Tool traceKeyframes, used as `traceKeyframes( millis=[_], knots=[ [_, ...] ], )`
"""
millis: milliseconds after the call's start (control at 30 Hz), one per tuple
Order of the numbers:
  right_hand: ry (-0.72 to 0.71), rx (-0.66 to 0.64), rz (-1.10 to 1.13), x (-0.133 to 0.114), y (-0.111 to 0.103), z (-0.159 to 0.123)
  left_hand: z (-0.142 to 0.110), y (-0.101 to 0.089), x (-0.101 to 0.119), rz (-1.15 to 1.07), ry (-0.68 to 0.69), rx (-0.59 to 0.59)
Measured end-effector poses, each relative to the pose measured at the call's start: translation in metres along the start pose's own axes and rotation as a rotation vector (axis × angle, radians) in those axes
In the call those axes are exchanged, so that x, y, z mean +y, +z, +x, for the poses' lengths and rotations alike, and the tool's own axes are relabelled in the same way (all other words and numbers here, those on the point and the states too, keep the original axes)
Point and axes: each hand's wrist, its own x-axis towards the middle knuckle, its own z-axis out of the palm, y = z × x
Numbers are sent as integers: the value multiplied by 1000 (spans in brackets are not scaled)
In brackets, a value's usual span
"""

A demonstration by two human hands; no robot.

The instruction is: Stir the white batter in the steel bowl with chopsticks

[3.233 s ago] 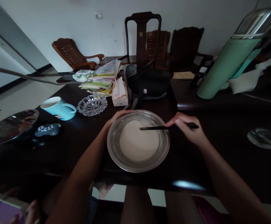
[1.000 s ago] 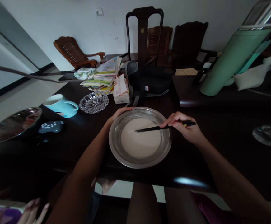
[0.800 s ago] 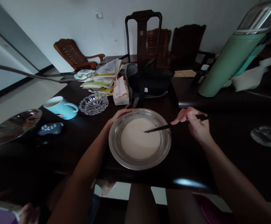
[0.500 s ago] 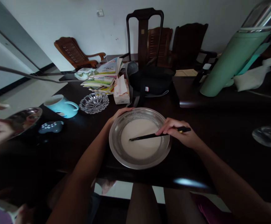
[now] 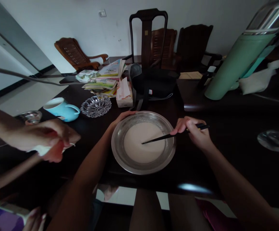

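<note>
A wide metal bowl [image 5: 116, 152] stands on the dark table in front of me, holding a creamy white liquid batter [image 5: 139, 150]. At the bowl's far left rim, my left hand [image 5: 125, 115] grips the edge; part of its fingers is hidden behind the rim. Over the right rim, my right hand [image 5: 192, 128] is closed around black chopsticks [image 5: 162, 138]. Their tips dip into the batter near its middle, and the back ends stick out to the right of my hand.
Another person's hand [image 5: 45, 134] holds something red and pale at the left, before another metal bowl [image 5: 35, 115]. Beyond are a blue mug [image 5: 60, 110], a glass dish [image 5: 96, 107], a tissue pack [image 5: 125, 96], a black bag [image 5: 156, 83] and a green thermos [image 5: 237, 67].
My right hand has moved to the right with the chopsticks, their tips shifting right in the batter. My left hand stays at the rim. Another person's hand has reached in from the left.
</note>
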Motion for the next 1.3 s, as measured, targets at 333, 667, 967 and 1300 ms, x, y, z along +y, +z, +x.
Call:
traceKeyframes(
  millis=[333, 667, 967, 1300],
  knots=[
    [-17, -56, -177, -1, 1, 2, 2, 2, 2, -19, -42, 44],
    [11, -109, -51, -1, 5, 0, 5, 0, 2, -12, -44, 10],
    [-6, -117, -232, -7, 3, 3, 1, 3, 5, -10, -56, 6],
    [11, -22, -74, -4, 0, 0, -3, 8, 8, -42, -102, 90]
  ],
)
